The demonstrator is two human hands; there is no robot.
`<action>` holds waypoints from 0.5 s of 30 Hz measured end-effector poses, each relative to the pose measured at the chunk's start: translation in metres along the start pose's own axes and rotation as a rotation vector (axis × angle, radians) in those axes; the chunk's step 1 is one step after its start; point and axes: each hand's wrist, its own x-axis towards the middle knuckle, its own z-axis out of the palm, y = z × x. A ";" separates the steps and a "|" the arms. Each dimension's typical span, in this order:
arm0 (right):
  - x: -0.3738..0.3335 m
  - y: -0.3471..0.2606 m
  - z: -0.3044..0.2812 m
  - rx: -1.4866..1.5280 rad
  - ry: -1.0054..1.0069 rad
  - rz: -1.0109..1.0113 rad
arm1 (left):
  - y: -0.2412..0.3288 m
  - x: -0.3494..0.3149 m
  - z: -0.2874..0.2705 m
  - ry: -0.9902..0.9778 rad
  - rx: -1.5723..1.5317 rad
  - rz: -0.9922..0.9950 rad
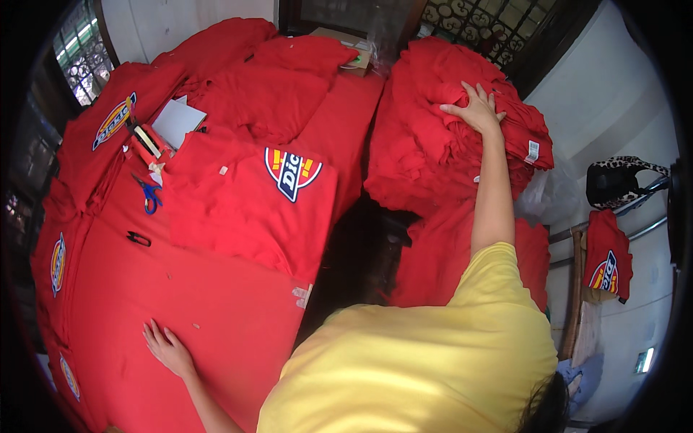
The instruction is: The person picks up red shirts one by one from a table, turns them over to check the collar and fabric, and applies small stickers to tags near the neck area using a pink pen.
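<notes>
My left hand (pixel 170 350) lies flat on the red-covered table (pixel 238 353), fingers stretched out, holding nothing. Stretched far to the right, my right hand (pixel 478 110) rests with spread fingers on a heaped pile of red garments (pixel 415 123). Part of the cloth bulges up beside its thumb; no firm grip shows. On the table, between my two arms, a red shirt (pixel 238 195) with a colourful printed emblem is spread out. To its left are blue-handled scissors (pixel 151 196) and small black thread snips (pixel 138 239).
Stacked red shirts (pixel 108 137) line the table's left and far sides. A tool holder (pixel 149 144) stands by a white pad (pixel 178 123). A dark gap (pixel 361 252) separates table and pile. At right, a folded red shirt (pixel 606 252) hangs near a leopard-print bag (pixel 617 184).
</notes>
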 end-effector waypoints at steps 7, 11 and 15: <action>0.056 0.028 0.021 0.061 0.137 0.246 | 0.001 0.000 0.001 0.000 -0.011 0.006; 0.098 0.074 -0.007 0.254 0.436 0.247 | 0.004 0.007 0.005 -0.021 -0.054 0.053; 0.075 0.080 -0.089 0.381 0.649 0.015 | 0.029 0.024 -0.003 0.026 -0.444 -0.022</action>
